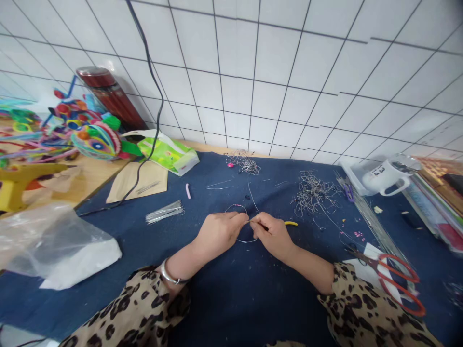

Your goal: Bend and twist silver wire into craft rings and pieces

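White tiled wall [237, 50] is standing behind the bench; navy cloth [224, 294] is covering the work surface. Wire loop [247, 242] is sitting near the middle, between the two hands, with a short row of pink beads [238, 205] riding on its far side. Left hand [219, 233] is pinching the loop's wire between thumb and forefinger; right hand [275, 237] is closing its fingertips on the wire just beside. A yellow handle [291, 223] is poking out to the right of the right hand; whether it is being gripped or lying behind cannot be told. Far off, a wire tangle [249, 166] is resting by the wall; to the right, loose pink beads [359, 234] are lying near red-handled scissors [394, 278]. To the left, a bundle of straight wires [165, 212] is waiting.

Judgement: the step in hand is apparently the working of the wire where the fingertips are meeting. The next move is calling for a steady left pinch and fine right-finger control, without bending the loop.
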`<state>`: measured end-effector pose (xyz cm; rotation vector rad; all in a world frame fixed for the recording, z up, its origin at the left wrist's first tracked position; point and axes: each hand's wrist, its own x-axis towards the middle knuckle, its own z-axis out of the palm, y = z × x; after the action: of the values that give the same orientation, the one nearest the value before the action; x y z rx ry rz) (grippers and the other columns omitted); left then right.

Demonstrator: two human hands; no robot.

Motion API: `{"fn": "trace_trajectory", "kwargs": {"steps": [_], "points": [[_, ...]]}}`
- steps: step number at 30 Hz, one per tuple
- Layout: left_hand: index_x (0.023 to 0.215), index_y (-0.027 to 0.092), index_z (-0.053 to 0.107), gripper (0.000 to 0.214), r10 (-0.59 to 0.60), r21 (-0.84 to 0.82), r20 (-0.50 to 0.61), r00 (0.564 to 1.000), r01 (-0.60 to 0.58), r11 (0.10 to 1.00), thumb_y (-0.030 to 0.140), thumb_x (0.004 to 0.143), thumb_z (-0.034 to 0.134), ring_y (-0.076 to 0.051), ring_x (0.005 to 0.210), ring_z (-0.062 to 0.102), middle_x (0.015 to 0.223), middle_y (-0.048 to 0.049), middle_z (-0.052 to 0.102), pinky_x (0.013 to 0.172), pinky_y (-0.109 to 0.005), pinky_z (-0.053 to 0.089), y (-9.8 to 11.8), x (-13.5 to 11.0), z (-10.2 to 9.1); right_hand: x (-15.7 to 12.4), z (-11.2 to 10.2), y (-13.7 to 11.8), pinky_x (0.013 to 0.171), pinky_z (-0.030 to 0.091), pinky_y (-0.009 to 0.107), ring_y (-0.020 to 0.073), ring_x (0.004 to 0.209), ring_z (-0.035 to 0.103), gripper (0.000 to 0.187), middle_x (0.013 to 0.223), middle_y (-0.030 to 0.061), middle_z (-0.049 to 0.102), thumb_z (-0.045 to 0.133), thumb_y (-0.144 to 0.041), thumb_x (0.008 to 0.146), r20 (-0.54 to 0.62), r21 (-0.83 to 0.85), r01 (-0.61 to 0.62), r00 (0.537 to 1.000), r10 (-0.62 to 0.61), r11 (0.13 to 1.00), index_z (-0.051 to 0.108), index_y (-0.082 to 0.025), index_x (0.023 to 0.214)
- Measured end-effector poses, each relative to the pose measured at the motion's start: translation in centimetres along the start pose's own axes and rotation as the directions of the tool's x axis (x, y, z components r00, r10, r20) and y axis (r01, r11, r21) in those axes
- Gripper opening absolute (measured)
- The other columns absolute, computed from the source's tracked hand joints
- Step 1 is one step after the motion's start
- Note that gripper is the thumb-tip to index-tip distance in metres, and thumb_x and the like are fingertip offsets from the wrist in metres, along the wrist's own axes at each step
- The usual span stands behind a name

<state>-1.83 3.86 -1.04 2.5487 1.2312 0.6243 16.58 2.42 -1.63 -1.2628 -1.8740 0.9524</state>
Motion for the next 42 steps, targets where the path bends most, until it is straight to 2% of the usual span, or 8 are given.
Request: {"fn": "trace_trajectory", "kwargs": {"steps": [5, 11, 17, 22, 29, 36, 39, 42], "points": [[0.089, 0.02, 0.057, 0.021, 0.012, 0.115, -0.008, 1.0, -0.011, 0.993, 0.016, 0.087, 0.037, -0.014, 0.068, 0.059, 0.072, -0.0011, 0.062, 0.06, -0.024, 0.039, 0.3, -0.1, 0.1, 0.1, -0.1, 0.0, 0.06, 0.039, 0.02, 0.0089, 0.057, 0.052, 0.014, 0.061, -0.0037, 0.057, 0.045, -0.021, 0.086, 0.016, -0.016, 0.033, 0.999, -0.033, 0.999, 0.057, -0.019, 0.078], [0.088, 0.02, 0.057, 0.022, -0.039, 0.111, 0.001, 0.999, 0.038, 0.993, 0.02, 0.089, 0.035, -0.015, 0.069, 0.059, 0.072, -0.0017, 0.063, 0.06, -0.025, 0.037, 0.3, -0.1, 0.4, 0.2, 0.1, 0.2, 0.059, 0.039, 0.021, 0.0086, 0.056, 0.052, 0.013, 0.06, -0.0041, 0.057, 0.047, -0.021, 0.084, 0.018, 0.023, 0.015, 1.0, -0.016, 1.0, 0.058, -0.019, 0.078], [0.085, 0.02, 0.055, 0.02, -0.264, -0.129, -0.072, 0.962, 0.253, 0.959, 0.028, 0.089, 0.037, -0.013, 0.062, 0.057, 0.068, -0.0003, 0.061, 0.059, -0.023, 0.037, -0.3, 0.2, 0.0, 0.4, 0.1, 0.3, 0.059, 0.044, 0.023, 0.0091, 0.057, 0.053, 0.026, 0.073, -0.0008, 0.062, 0.047, -0.026, 0.085, 0.041, 0.223, -0.111, 0.994, 0.105, 0.968, 0.056, -0.021, 0.109], [0.081, 0.021, 0.051, 0.019, -0.408, -0.296, -0.102, 0.907, 0.364, 0.883, 0.032, 0.089, 0.037, -0.012, 0.054, 0.054, 0.059, 0.0031, 0.057, 0.056, -0.022, 0.036, -0.2, 0.4, -0.1, 0.6, 0.0, 0.1, 0.056, 0.045, 0.023, 0.0092, 0.056, 0.053, 0.025, 0.076, 0.0016, 0.064, 0.052, -0.029, 0.081, 0.079, 0.343, -0.176, 0.984, 0.159, 0.922, 0.057, -0.018, 0.104], [0.093, 0.022, 0.05, 0.02, -0.408, -0.25, -0.077, 0.91, 0.379, 0.891, 0.034, 0.09, 0.035, -0.013, 0.054, 0.055, 0.061, 0.0024, 0.056, 0.056, -0.022, 0.037, 0.5, 0.2, 0.4, 0.4, -0.1, -0.1, 0.045, 0.037, 0.019, 0.0067, 0.05, 0.048, 0.021, 0.074, 0.0016, 0.064, 0.05, -0.036, 0.084, 0.101, 0.431, -0.219, 0.976, 0.195, 0.875, 0.059, -0.017, 0.088], [0.097, 0.022, 0.05, 0.02, -0.346, -0.198, -0.064, 0.936, 0.327, 0.924, 0.033, 0.091, 0.034, -0.014, 0.058, 0.055, 0.069, 0.0007, 0.057, 0.058, -0.024, 0.038, 0.3, 0.3, 0.2, 0.4, -0.2, 0.0, 0.043, 0.035, 0.018, 0.0066, 0.049, 0.047, 0.02, 0.075, 0.0023, 0.066, 0.052, -0.035, 0.083, 0.073, 0.446, -0.229, 0.973, 0.22, 0.865, 0.061, -0.018, 0.087], [0.097, 0.021, 0.05, 0.019, -0.381, -0.418, -0.03, 0.924, 0.335, 0.844, 0.034, 0.09, 0.037, -0.013, 0.055, 0.053, 0.063, 0.0024, 0.054, 0.058, -0.024, 0.039, 0.4, 0.4, 0.0, 0.5, -0.2, 0.0, 0.042, 0.036, 0.018, 0.0066, 0.048, 0.048, 0.02, 0.075, 0.0027, 0.066, 0.053, -0.035, 0.082, 0.069, 0.486, -0.233, 0.971, 0.228, 0.842, 0.061, -0.018, 0.087], [0.098, 0.02, 0.049, 0.02, -0.37, -0.714, 0.079, 0.926, 0.312, 0.627, 0.034, 0.089, 0.039, -0.012, 0.06, 0.055, 0.071, 0.0004, 0.057, 0.056, -0.023, 0.041, 0.7, 0.6, -0.2, 0.7, -0.3, 0.0, 0.041, 0.038, 0.019, 0.0087, 0.051, 0.053, 0.022, 0.077, 0.0041, 0.066, 0.055, -0.036, 0.081, 0.05, 0.57, -0.242, 0.964, 0.261, 0.785, 0.061, -0.017, 0.088]]}}
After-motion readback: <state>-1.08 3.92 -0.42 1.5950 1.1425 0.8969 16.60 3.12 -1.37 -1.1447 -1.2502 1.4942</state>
